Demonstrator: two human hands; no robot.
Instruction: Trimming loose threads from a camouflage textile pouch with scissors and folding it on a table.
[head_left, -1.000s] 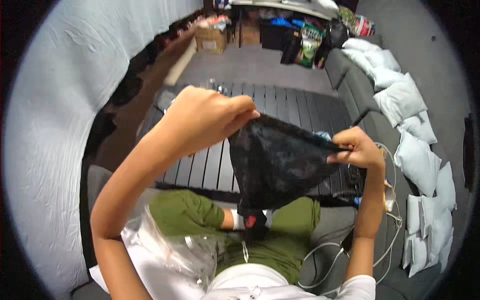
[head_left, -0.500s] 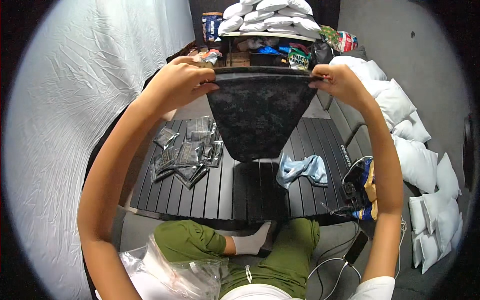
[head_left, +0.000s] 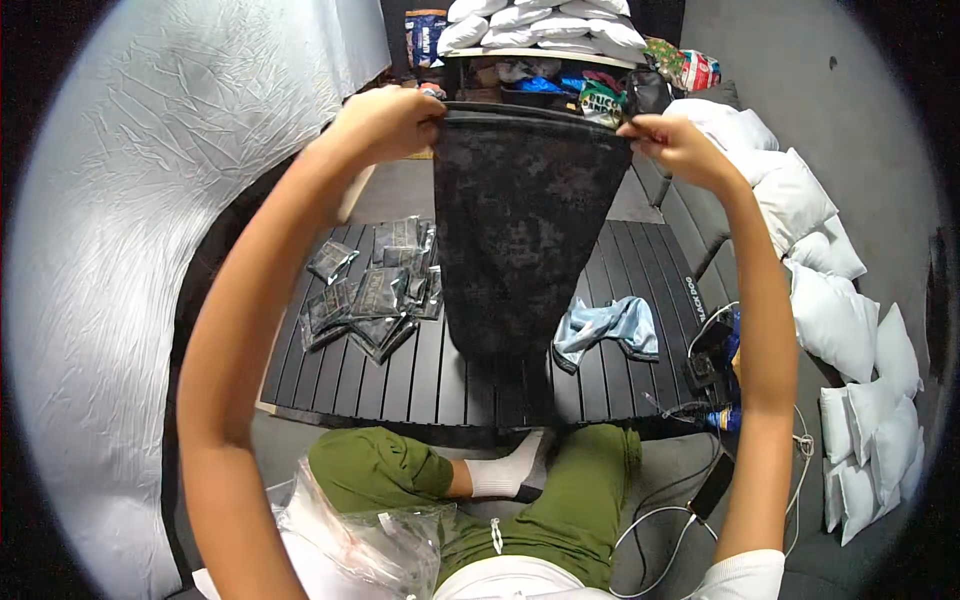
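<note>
A black cloth piece with a faint mottled pattern [head_left: 525,215] hangs stretched between my two hands, its top edge pulled nearly straight. My left hand [head_left: 392,122] pinches the upper left corner, and my right hand [head_left: 675,148] grips the upper right corner. The cloth narrows toward a rounded lower end above the slatted black table [head_left: 325,385]. Left of it on the table lie several flat clear packets with dark contents [head_left: 380,290]. A crumpled light blue cloth [head_left: 608,328] rests to its right.
A crinkled clear plastic bag [head_left: 385,550] lies over my lap. White pillows [head_left: 835,310] line the right side, and more [head_left: 545,30] are stacked on a shelf at the back. Cables and a black device [head_left: 712,485] sit at the lower right. A white sheet [head_left: 240,120] hangs on the left.
Both hands have risen slightly, lifting the cloth's top edge. The cloth now hangs longer, its lower end further down in the picture.
</note>
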